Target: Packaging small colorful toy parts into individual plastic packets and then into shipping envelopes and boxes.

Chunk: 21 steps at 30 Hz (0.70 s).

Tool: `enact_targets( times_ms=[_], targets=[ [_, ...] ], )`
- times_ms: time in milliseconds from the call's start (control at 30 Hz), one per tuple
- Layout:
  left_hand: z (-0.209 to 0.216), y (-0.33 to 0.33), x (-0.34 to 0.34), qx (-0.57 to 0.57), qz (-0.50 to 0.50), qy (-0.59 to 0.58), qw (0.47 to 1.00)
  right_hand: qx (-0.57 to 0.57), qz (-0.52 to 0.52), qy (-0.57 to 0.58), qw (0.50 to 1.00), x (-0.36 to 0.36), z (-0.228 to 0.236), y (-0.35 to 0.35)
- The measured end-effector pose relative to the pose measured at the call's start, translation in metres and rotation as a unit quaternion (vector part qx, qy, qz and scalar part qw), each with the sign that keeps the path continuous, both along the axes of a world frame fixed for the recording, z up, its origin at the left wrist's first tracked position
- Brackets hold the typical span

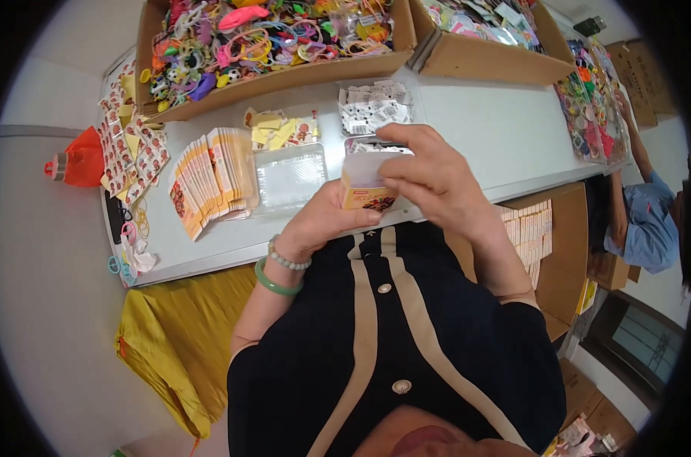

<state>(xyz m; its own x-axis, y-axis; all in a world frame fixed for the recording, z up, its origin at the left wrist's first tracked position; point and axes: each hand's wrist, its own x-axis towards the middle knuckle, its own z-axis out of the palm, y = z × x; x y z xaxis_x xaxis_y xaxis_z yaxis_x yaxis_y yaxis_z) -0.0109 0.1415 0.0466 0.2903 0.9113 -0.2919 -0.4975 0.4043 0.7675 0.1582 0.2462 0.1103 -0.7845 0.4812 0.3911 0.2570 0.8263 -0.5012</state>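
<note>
Left hand (324,213) clamped on a small carton (367,199), thumb across its lower front, fingers mostly hidden behind. Right hand (440,179) at the carton's 2 o'clock, index bent over the top, other fingertips at the raised white flap; can't tell if they pinch it. Carton sits in front of the torso, over the near table edge, orange printed face toward the wearer. Green bangle (278,280) and beaded bracelet (288,257) on the left wrist.

From the carton: 12 o'clock, heap of small white packets (376,107). 9 o'clock, clear plastic tray (292,179), then a fanned stack of flat cartons (212,175). 10 o'clock, yellow cards (278,131) in a pile. 11 o'clock, large cardboard box (300,82) heaped with coloured trinkets. Between 1 and 2, another cardboard box (497,65), printed packs inside. Just past 3, low, rows of upright cartons (529,232) in a brown box (568,251); farther out, a co-worker (646,221) in blue. 8 o'clock, yellow cloth (178,335).
</note>
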Motion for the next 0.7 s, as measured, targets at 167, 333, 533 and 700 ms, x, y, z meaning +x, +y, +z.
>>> enact_targets(
  times_ms=[167, 333, 533, 700],
  targets=[
    [-0.001, -0.004, -0.015, 0.033, 0.068, 0.007, 0.997, -0.27, -0.114, 0.067, 0.954, 0.024, -0.021, 0.037],
    [0.002, -0.003, -0.016, 0.041, 0.149, 0.037, 0.987, -0.095, -0.027, -0.195, 0.976, 0.008, -0.056, 0.026],
    [-0.001, -0.003, -0.009, 0.015, 0.157, 0.038, 0.987, -0.011, -0.013, -0.268, 0.963, -0.008, -0.087, 0.02],
    [-0.005, -0.003, -0.011, 0.016, 0.152, 0.037, 0.988, -0.041, -0.043, -0.267, 0.962, 0.0, -0.084, 0.027]
  ],
)
